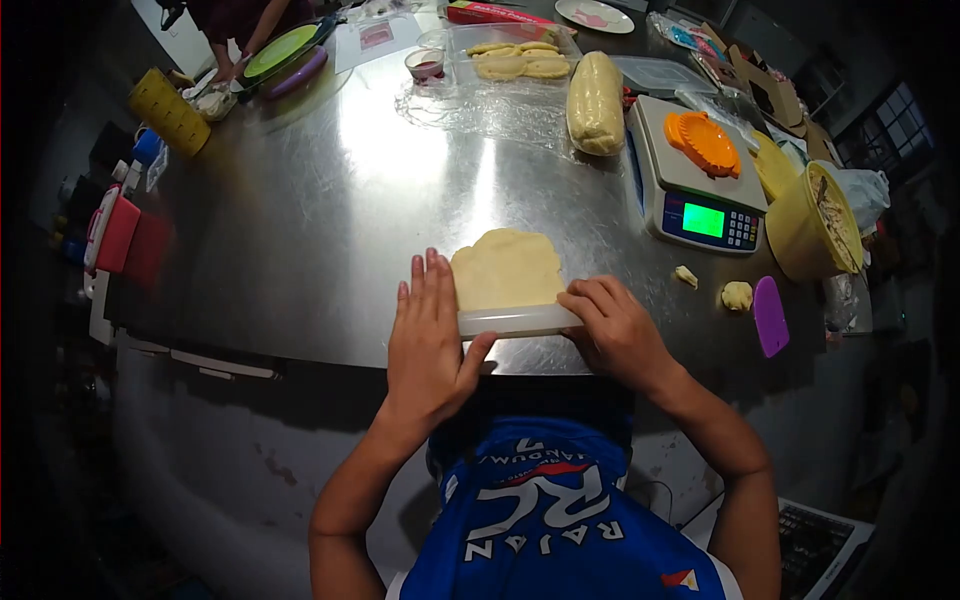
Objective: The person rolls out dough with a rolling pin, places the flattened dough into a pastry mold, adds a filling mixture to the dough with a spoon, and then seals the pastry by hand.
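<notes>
A flat sheet of pale dough lies on the metal table near its front edge. Across its near edge rests a white rolling pin. My left hand is beside the left end of the pin, fingers stretched forward along the dough's left side and thumb at the pin. The fingers of my right hand are wrapped round the pin's right end.
On the right stand a scale with an orange mould, a yellow tub, a purple scraper and a dough lump. Farther back lies a wrapped dough roll. A person stands at the far left.
</notes>
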Action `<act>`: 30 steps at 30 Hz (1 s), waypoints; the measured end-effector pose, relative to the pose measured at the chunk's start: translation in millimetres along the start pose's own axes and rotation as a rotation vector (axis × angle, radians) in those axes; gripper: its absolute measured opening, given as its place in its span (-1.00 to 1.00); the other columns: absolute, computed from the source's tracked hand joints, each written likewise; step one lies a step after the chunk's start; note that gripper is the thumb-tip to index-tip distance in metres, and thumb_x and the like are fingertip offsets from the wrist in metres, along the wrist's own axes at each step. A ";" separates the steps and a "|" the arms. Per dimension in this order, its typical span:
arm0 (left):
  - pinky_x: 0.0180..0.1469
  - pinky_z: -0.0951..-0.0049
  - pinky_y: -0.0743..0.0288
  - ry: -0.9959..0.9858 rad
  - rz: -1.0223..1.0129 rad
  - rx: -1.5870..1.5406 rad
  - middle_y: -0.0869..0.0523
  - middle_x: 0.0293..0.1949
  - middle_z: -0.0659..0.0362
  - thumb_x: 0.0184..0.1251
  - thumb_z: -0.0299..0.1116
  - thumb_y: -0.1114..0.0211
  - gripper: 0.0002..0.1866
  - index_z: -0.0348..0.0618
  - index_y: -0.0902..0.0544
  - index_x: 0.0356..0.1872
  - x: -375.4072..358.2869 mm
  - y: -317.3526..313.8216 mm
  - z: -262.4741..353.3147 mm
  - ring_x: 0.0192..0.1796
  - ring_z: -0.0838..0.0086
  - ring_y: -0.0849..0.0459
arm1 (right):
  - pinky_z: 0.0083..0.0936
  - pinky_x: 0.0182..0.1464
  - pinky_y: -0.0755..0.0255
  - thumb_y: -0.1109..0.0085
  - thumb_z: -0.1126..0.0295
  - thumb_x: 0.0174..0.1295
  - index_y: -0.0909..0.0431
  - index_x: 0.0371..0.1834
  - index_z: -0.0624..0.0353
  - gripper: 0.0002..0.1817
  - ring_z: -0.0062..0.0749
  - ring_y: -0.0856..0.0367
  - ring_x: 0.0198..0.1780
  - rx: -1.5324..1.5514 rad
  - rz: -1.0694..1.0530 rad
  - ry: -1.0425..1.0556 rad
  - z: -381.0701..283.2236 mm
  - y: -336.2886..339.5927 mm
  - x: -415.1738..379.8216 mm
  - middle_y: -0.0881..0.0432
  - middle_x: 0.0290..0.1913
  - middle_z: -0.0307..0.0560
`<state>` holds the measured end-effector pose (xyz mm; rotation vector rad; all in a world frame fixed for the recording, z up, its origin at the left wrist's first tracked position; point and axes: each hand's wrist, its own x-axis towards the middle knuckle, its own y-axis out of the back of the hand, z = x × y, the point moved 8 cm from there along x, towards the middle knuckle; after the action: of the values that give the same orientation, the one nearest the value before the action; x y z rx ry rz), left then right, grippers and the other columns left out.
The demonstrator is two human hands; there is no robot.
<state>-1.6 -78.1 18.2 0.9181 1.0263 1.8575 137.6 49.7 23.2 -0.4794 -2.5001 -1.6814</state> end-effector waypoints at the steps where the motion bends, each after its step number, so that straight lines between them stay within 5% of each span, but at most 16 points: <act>1: 0.57 -0.05 0.17 0.011 -0.004 -0.005 -0.11 0.53 -0.28 0.55 0.10 0.16 -0.17 -0.47 -0.02 0.52 -2.4 0.3 -1.5 0.60 -0.10 0.00 | -0.18 0.30 -0.37 -0.36 0.43 0.12 -0.54 0.00 0.28 -0.62 0.10 -0.45 0.30 0.004 -0.001 -0.006 0.6 0.2 -2.0 -0.51 0.17 0.23; 4: 0.55 -0.12 0.12 0.029 -0.018 -0.009 -0.14 0.51 -0.29 0.53 0.08 0.05 -0.17 -0.51 -0.08 0.50 0.7 -5.0 -10.2 0.60 -0.14 0.00 | -0.20 0.25 -0.37 -0.40 0.43 0.06 -0.57 -0.09 0.27 -0.65 0.02 -0.48 0.23 -0.009 0.025 0.041 -1.6 2.2 -3.0 -0.53 0.10 0.15; 7: 0.55 -0.14 0.14 0.023 0.041 0.078 -0.15 0.51 -0.28 0.56 0.00 0.09 -0.24 -0.48 -0.08 0.51 14.5 -1.9 -13.7 0.60 -0.12 0.00 | -0.02 0.39 -0.23 -0.35 0.27 0.16 -0.52 0.07 0.26 -0.55 0.13 -0.35 0.39 0.065 -0.006 0.041 -4.1 2.0 6.1 -0.46 0.25 0.23; 9: 0.55 -0.15 0.17 0.049 0.008 0.031 -0.14 0.52 -0.28 0.57 -0.02 0.10 -0.25 -0.47 -0.08 0.51 23.7 -4.2 -20.3 0.60 -0.12 0.01 | 0.22 0.49 0.07 -0.13 -0.05 0.32 -0.34 0.38 0.22 -0.30 0.25 -0.07 0.55 -0.075 -0.065 0.024 -3.6 3.8 13.3 -0.30 0.41 0.34; 10: 0.55 -0.16 0.20 0.068 -0.025 -0.014 -0.12 0.52 -0.28 0.57 -0.03 0.11 -0.27 -0.45 -0.08 0.51 27.8 -6.6 -23.9 0.60 -0.12 0.02 | 0.22 0.49 0.07 -0.13 -0.05 0.32 -0.34 0.38 0.22 -0.30 0.25 -0.07 0.55 -0.066 -0.078 0.018 -1.6 1.9 15.4 -0.30 0.41 0.34; 12: 0.55 -0.16 0.22 0.064 -0.078 -0.011 -0.10 0.53 -0.28 0.57 -0.05 0.12 -0.27 -0.45 -0.08 0.52 39.6 -5.8 -26.9 0.60 -0.12 0.04 | 0.35 0.50 0.31 0.18 -0.26 0.39 -0.04 0.59 0.14 -0.12 0.30 0.17 0.62 0.043 -0.121 -0.071 10.8 -4.3 19.7 -0.14 0.50 0.40; 18: 0.56 -0.17 0.31 0.042 -0.170 0.045 -0.04 0.54 -0.30 0.58 -0.11 0.16 -0.31 -0.45 -0.06 0.52 67.3 -18.2 -35.3 0.61 -0.13 0.11 | 0.37 0.49 0.33 0.21 -0.20 0.43 0.04 0.63 0.05 -0.17 0.34 0.18 0.61 -0.099 -0.157 -0.186 28.0 -11.1 40.4 -0.12 0.51 0.41; 20: 0.58 -0.10 0.36 0.012 -0.058 0.210 0.00 0.59 -0.17 0.60 -0.11 0.17 -0.33 -0.30 -0.03 0.56 72.9 -14.4 -37.1 0.64 0.00 0.13 | 0.39 0.48 0.34 0.21 -0.16 0.45 0.04 0.64 0.02 -0.20 0.35 0.20 0.61 -0.142 -0.152 -0.199 31.2 -11.1 48.2 -0.12 0.51 0.42; 24: 0.57 -0.12 0.37 0.012 -0.040 0.184 -0.01 0.58 -0.17 0.60 -0.10 0.17 -0.33 -0.31 -0.05 0.56 91.1 -16.5 -44.9 0.64 -0.01 0.15 | 0.42 0.47 0.35 0.19 -0.04 0.48 0.03 0.64 -0.05 -0.28 0.36 0.23 0.61 -0.248 -0.103 -0.207 39.5 -10.6 60.3 -0.12 0.50 0.45; 30: 0.56 -0.16 0.37 0.001 -0.035 0.131 -0.01 0.57 -0.20 0.59 -0.10 0.15 -0.33 -0.32 -0.07 0.55 69.3 -13.7 -33.0 0.63 -0.09 0.16 | 0.43 0.47 0.35 0.08 -0.01 0.44 -0.04 0.61 0.05 -0.25 0.34 0.26 0.62 -0.287 -0.092 -0.168 24.6 -8.5 49.7 -0.09 0.51 0.44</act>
<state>-54.5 -21.9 7.0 0.9690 1.1688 1.7783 90.3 79.5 18.4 -0.5585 -2.4332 -2.1339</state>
